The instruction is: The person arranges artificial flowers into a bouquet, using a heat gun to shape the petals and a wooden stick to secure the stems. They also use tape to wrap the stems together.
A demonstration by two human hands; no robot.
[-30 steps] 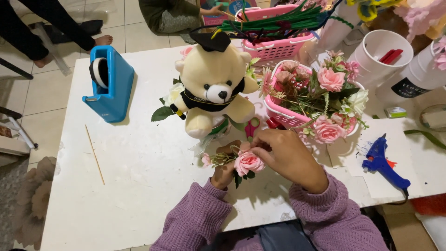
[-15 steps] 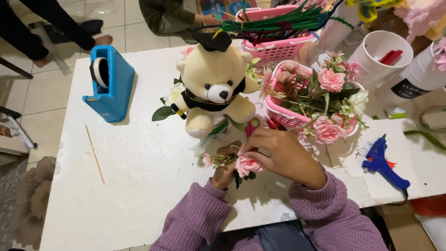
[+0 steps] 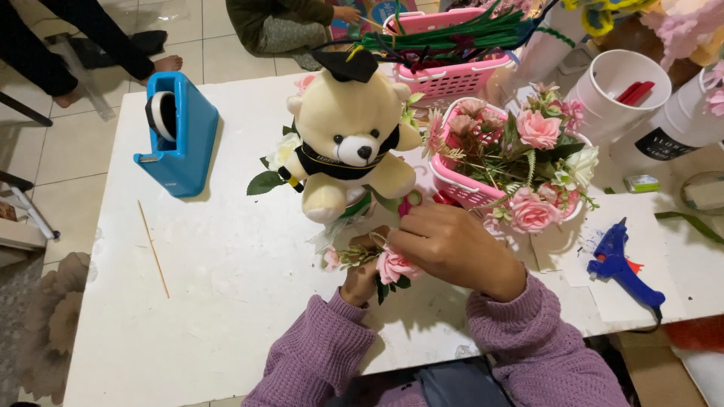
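Pink fabric rose (image 3: 394,266) with dark leaves sits at the right hand's (image 3: 451,249) fingers (image 3: 403,243), which curl over it and hide its top. The left hand (image 3: 362,277) is mostly covered; its fingers close narrowly around the small flower sprig (image 3: 345,257), the stems out of sight. Just beyond the fingers stands a plush graduation bear (image 3: 347,147) on the white counter (image 3: 226,286). A blue glue gun (image 3: 620,260) lies well apart to the right.
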